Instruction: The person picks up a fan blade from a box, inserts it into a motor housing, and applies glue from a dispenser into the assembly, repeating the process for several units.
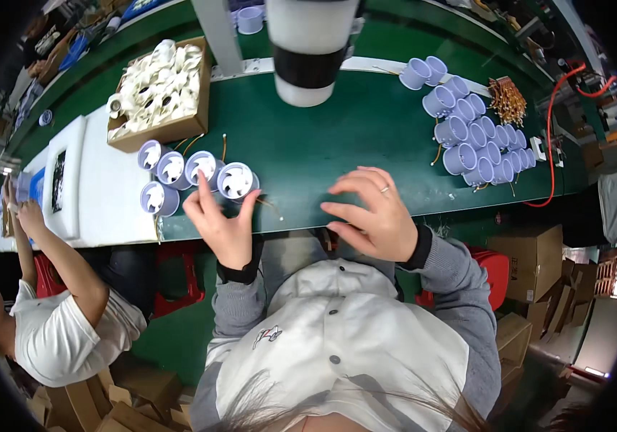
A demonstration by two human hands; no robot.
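Evidently we are at the filled-cup end of the work, near the left part of the green worktop (308,151). Our left hand (220,229) is spread in a wide pinch, index finger over the third cup of the back row and thumb by the near right side of the nearest filled cup (237,180). We cannot tell whether the fingertips touch it, and nothing looks lifted. Our right hand (374,216) hangs by the middle of the worktop's near edge, fingers loosely curled and apart, with nothing in it.

That cup is lilac, with a white vaned insert inside, and stands upright, well in from the near edge. Four more filled cups (172,168) stand beside and behind it, just short of the carton (170,131) of loose white parts (153,90) toward the far left corner. Toward the right end lie many lilac cups (459,158) in which we make out no inserts, with a bundle of wires (507,101) beyond them.

We judge the step to be placing or adjusting that cup within its group. If it is seated, the next move calls for a clean release, clear of its trailing lead (271,205), then a fresh cup from the right.
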